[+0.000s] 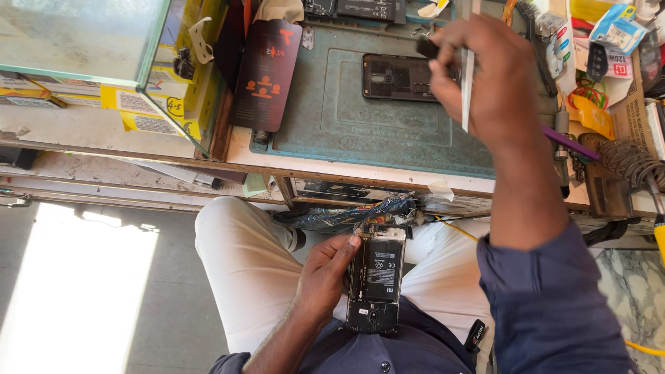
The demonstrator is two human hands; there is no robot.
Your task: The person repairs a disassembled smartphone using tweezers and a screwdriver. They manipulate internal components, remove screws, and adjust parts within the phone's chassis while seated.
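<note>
Fingers of left hand (324, 277) grip opened phone (376, 280) by side edge over lap; right hand (485, 76) pinches thin white tool (467, 90) above surface (360, 118). Phone light, rigid, fragile inside: hold by frame edges.

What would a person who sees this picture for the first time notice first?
Most striking is the opened black phone with its bare battery, held in the left hand over the lap, low in the middle. Above it, the raised right hand grips a thin white strip-like tool over the worn green work mat. A black phone back cover lies on that mat.
</note>
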